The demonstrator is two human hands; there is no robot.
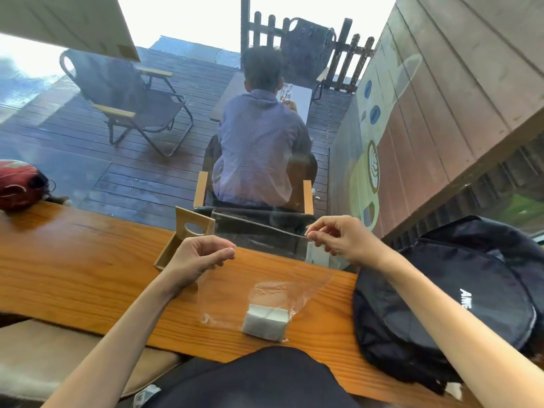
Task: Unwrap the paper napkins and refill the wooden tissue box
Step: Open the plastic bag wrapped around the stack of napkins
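— In the lower middle of the frame, is that the napkin stack (266,322)?

— Yes, a small white folded block lying on the wooden counter (88,260), near its front edge. It looks still inside the clear plastic wrapper (265,287), sitting at the bottom of it.

— So the unwrapping isn't finished?

— I'd judge it only begun. The wrapper is lifted and spread open above the stack, and both hands pull its upper edge apart. The left hand (200,257), at centre frame, has its fingers curled with thumb and forefinger pinching the film. The right hand (338,240), right of centre, pinches the other corner the same way.

— And the wooden tissue box (188,240)?

— Just behind the left hand, in the middle of the frame, tipped against the window glass, its oval slot showing. I can't tell whether anything is inside; no napkins show at the slot.

— What's left, then?

— Getting the stack out of the film, then loading the box. The film is thin, glossy, crinkled near the napkins.
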